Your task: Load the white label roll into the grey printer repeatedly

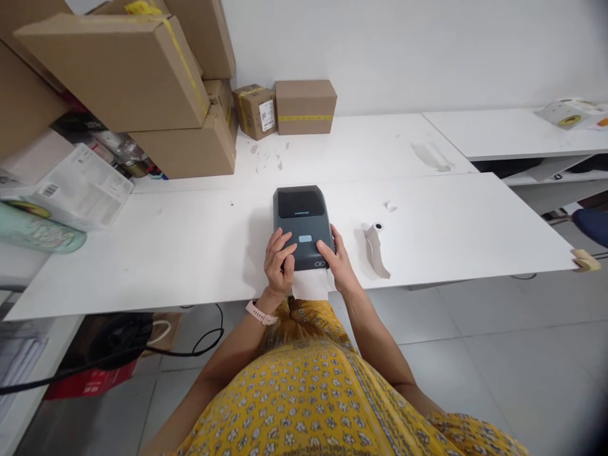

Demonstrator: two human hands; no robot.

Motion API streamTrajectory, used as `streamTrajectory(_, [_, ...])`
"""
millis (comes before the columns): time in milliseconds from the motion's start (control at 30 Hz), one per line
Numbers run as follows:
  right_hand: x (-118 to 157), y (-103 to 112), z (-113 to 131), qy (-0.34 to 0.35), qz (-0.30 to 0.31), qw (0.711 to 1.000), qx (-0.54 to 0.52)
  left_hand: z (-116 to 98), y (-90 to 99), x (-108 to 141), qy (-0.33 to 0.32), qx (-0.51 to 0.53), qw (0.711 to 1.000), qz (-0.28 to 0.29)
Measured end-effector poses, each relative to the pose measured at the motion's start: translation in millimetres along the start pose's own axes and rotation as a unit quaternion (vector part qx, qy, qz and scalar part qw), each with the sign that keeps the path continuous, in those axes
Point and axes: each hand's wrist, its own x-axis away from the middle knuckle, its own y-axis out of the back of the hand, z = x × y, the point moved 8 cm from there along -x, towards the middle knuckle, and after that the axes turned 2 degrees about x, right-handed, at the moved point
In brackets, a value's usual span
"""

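Observation:
A dark grey label printer (302,223) with a black window and a light blue button rests near the table's front edge. White paper (311,284) comes out from its near end and hangs over the edge. My left hand (279,259) grips the printer's left front corner, fingers bent on its top. On the opposite side, my right hand (336,256) holds the printer with the thumb on top and the fingers along its side. A small paper roll (375,234) with a loose curled strip lies to the right.
Cardboard boxes (183,149) are stacked at the back left; two smaller boxes (305,107) stand against the wall. A white carton (85,190) and a mint green bottle (47,231) are at the left. A paper scrap (391,206) lies behind the roll.

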Motion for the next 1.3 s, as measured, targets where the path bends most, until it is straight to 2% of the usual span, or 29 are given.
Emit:
streamTrajectory(200, [0.1,2.8,-0.9,-0.004,-0.018,1.000,-0.022,5.3,-4.8,0.8,-0.004,0.025,1.000,-0.017])
streamTrajectory(300, [0.3,1.2,1.5,-0.016,-0.015,0.999,-0.045,-1.3,-1.6,-4.3,0.017,0.036,0.999,0.008])
streamTrajectory(400, [0.4,2.0,4.1,-0.016,-0.018,0.999,-0.037,-5.0,17.5,4.7,0.107,0.059,0.992,0.003])
streamTrajectory(433, [0.2,2.6,4.0,-0.017,-0.019,0.999,-0.029,-3.3,31.5,13.6,0.156,0.063,0.985,-0.041])
streamTrajectory(500, [-0.2,3.4,2.8,-0.017,-0.020,1.000,-0.011,1.0,55.7,39.6,0.261,0.061,0.956,-0.120])
streamTrajectory(533, [-0.3,3.8,2.2,-0.016,-0.021,1.000,-0.005,4.1,56.1,53.2,0.322,0.074,0.938,-0.102])
streamTrajectory(600, [-0.4,4.1,1.3,-0.012,-0.023,1.000,-0.004,5.2,34.5,77.4,0.434,0.135,0.890,0.034])
streamTrajectory(667, [0.0,3.8,0.5,-0.012,-0.023,1.000,-0.013,-4.5,7.1,95.8,0.508,0.212,0.818,0.169])
streamTrajectory(700, [0.1,3.5,0.3,-0.012,-0.022,1.000,-0.017,-10.3,-2.0,99.6,0.532,0.244,0.786,0.200])
streamTrajectory(767, [0.3,2.3,0.4,-0.010,-0.018,1.000,-0.015,-18.5,-11.6,96.9,0.563,0.293,0.747,0.199])
streamTrajectory(900, [-0.3,2.0,1.0,0.001,-0.020,1.000,-0.014,-26.3,-16.6,86.1,0.579,0.337,0.722,0.175])
streamTrajectory(1000, [-0.7,2.1,0.5,-0.004,-0.025,1.000,-0.018,-22.5,-13.3,89.9,0.577,0.318,0.732,0.177])
streamTrajectory(1100, [1.2,1.6,5.7,0.002,-0.028,1.000,0.000,-13.9,-6.7,93.8,0.557,0.262,0.760,0.210])
streamTrajectory(1167, [5.9,4.8,23.1,0.072,-0.059,0.993,0.071,-7.0,2.7,85.8,0.517,0.212,0.801,0.215])
streamTrajectory(1200, [10.4,5.4,36.1,0.127,-0.078,0.981,0.127,-2.9,10.5,77.8,0.492,0.184,0.828,0.195])
streamTrajectory(1300, [27.8,-6.7,69.7,0.287,-0.096,0.903,0.307,6.6,41.0,48.1,0.407,0.105,0.905,0.070])
